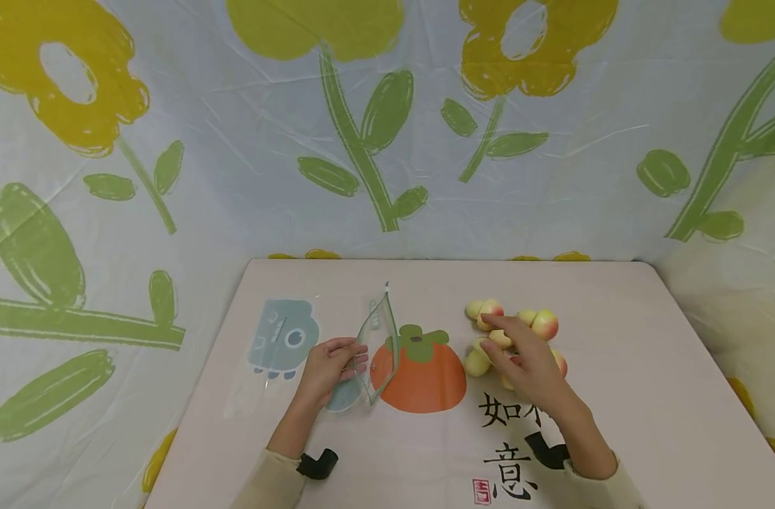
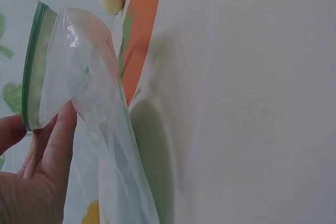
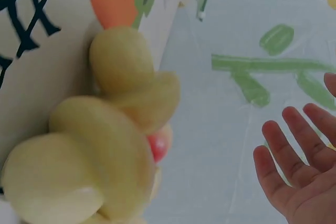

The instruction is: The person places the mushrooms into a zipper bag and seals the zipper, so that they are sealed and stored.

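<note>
My left hand (image 1: 330,367) pinches the edge of a clear zip bag (image 1: 384,357) with a green zip strip. The bag stands upright, its mouth parted, above the table's left-centre; the left wrist view shows the green strip (image 2: 34,66) between thumb and fingers. On the right lie several toy mushrooms (image 1: 544,325), pale yellow with some red on their caps. Over them hovers my right hand (image 1: 530,360), thumb and fingers spread apart, covering part of the group. In the right wrist view that hand (image 3: 304,177) holds nothing and is apart from the mushrooms (image 3: 115,156).
Flat on the left of the pale pink table (image 1: 426,452) is a blue cartoon print (image 1: 284,338) with clear plastic around it. An orange persimmon (image 1: 426,382) and black characters (image 1: 511,470) are printed on the tabletop. Flower-patterned cloth (image 1: 235,141) hangs behind and at the sides.
</note>
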A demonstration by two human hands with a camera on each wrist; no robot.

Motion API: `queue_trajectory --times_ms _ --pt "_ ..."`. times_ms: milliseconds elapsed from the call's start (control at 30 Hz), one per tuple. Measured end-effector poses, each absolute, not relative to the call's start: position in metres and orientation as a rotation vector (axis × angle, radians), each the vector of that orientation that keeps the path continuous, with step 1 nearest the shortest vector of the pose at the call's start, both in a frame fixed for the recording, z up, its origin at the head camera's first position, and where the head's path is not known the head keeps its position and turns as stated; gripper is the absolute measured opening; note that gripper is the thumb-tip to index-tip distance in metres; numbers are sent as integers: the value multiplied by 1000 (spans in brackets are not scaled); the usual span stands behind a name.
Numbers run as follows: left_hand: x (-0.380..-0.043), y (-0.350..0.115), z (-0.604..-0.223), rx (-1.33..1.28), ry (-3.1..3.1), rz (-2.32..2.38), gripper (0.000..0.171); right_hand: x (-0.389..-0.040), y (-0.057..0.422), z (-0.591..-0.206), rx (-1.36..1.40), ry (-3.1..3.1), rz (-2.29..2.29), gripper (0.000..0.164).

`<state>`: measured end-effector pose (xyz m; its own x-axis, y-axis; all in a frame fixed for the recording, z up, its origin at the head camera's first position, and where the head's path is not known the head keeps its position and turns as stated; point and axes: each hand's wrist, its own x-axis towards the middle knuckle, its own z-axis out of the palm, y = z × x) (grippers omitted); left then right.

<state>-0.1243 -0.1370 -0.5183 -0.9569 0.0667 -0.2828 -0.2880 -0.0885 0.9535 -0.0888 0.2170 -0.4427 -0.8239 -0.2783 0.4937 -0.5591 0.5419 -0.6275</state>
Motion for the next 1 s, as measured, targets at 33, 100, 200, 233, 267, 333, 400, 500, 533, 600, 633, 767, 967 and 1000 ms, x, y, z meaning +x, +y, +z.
queue_trajectory --times_ms 33,100,200,233,267,333,400,500,533,600,633,767,967,1000 --pt "-124 -137 -518 -246 1937 2144 36 -88 220 -443 677 -2450 1166 48" --pt "-124 -137 -518 -254 1931 2149 35 -86 227 -443 640 -2462 1159 49" --pt "-123 -137 -517 -286 1922 2145 32 -85 237 -445 569 -2497 1146 50" --pt "-122 -138 -517 -293 1921 2144 32 -86 240 -446 548 -2502 1144 50" --pt "-122 -138 -517 -293 1926 2140 33 -86 244 -447 535 -2502 1144 50" --pt "-121 -138 -517 -300 1933 2135 33 -87 250 -449 516 -2495 1142 49" --pt "-121 -139 -518 -294 1935 2135 34 -89 255 -451 510 -2470 1136 49" --pt "-121 -139 -518 -296 1930 2135 34 -93 263 -455 492 -2440 1119 48" --pt "-121 -139 -517 -295 1926 2138 34 -95 266 -456 479 -2433 1109 48" --pt "-121 -140 -517 -295 1921 2139 34 -99 273 -460 440 -2437 1088 46" --pt "-122 -140 -517 -294 1920 2141 33 -101 277 -462 413 -2444 1081 45" --pt "-122 -140 -516 -286 1918 2144 33 -109 293 -472 288 -2486 1092 40" --pt "-123 -141 -519 -270 1903 2157 33 -118 311 -485 165 -2547 1132 41" --pt "-123 -141 -519 -266 1902 2159 33 -119 312 -487 147 -2556 1142 41"
